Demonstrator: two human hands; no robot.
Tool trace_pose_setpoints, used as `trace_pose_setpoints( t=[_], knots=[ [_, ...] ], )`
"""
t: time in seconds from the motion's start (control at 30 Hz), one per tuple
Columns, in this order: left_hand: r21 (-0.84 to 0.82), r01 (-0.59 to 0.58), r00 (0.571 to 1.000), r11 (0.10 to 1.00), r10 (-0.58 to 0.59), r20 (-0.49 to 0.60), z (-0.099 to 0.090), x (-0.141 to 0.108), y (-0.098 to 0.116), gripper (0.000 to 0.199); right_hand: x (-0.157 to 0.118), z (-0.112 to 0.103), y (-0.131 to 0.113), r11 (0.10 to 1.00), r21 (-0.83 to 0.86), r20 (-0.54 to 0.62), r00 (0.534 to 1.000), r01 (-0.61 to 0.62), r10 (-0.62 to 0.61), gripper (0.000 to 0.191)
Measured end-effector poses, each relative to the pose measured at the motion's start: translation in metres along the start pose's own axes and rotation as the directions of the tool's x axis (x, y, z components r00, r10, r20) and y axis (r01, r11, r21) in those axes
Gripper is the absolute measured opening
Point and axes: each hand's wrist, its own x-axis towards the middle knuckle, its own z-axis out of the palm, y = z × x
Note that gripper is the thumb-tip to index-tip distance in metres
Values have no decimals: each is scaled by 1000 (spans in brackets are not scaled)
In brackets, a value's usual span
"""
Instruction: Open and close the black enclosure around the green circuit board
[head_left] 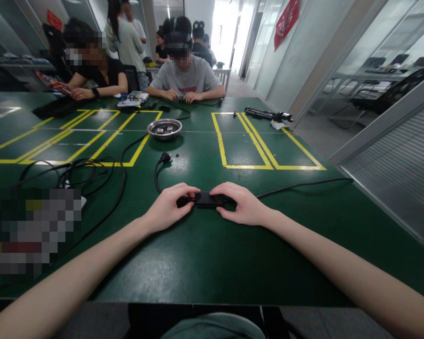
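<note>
Between my two hands lies a black power adapter point(209, 200), low over the green table point(183, 263). The fingers of my left hand point(171, 203) pinch the black connector at the adapter's left end. From there a short power cord point(157, 176) curves away to a plug point(165, 157) resting on the table. My right hand point(240, 203) grips the adapter's right end, thumb in front and fingers on top. A thin black cable point(304, 186) runs from that side toward the table's right edge. Whether the connector is fully seated is hidden by my fingers.
A metal bowl point(164, 128) with small metal parts stands ahead. Tangled black cables point(88, 172) lie at left beside a pixelated area. Yellow tape point(249, 167) marks rectangles on the table. A folded black tripod-like object point(268, 114) lies at back right. Two people sit across the table.
</note>
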Motion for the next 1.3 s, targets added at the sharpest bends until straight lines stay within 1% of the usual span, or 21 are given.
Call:
trace_pose_setpoints(
  t=[0.07,0.17,0.3,0.37,0.53,0.67,0.8,0.9,1.0,1.2,1.3],
  knots=[
    [37,-11,1000,999,10,22,0,0,0,35,0,0,2,1000,-7,25,1000,-9,9,35],
    [61,-34,999,998,32,40,1,-1,0,41,1,-1,3,1000,-16,31,999,-22,22,35],
    [116,-96,995,989,90,53,3,0,1,49,3,-3,1,999,-36,43,998,-35,37,32],
    [156,-114,992,981,105,64,5,2,1,47,4,-4,-1,998,-38,55,997,-46,48,31],
    [249,-110,992,962,90,90,11,5,5,33,4,-5,-5,997,-24,95,993,-67,69,29],
    [297,-136,987,945,105,118,12,4,8,28,4,-3,-6,998,-55,135,990,-34,42,39],
    [309,-138,988,941,108,113,11,2,8,27,4,0,-3,990,-138,139,990,1,19,29],
    [315,-137,988,939,107,109,10,3,8,27,4,1,-1,980,-192,149,989,46,-17,27],
    [317,-145,987,937,114,115,9,3,8,28,5,-1,-2,972,-223,161,986,74,-38,27],
    [316,-153,985,936,118,126,8,3,10,28,6,-3,-5,969,-226,179,982,98,-57,30],
    [330,-166,983,929,132,125,8,3,11,29,5,-3,-5,957,-266,177,982,118,-71,29]
  ],
)
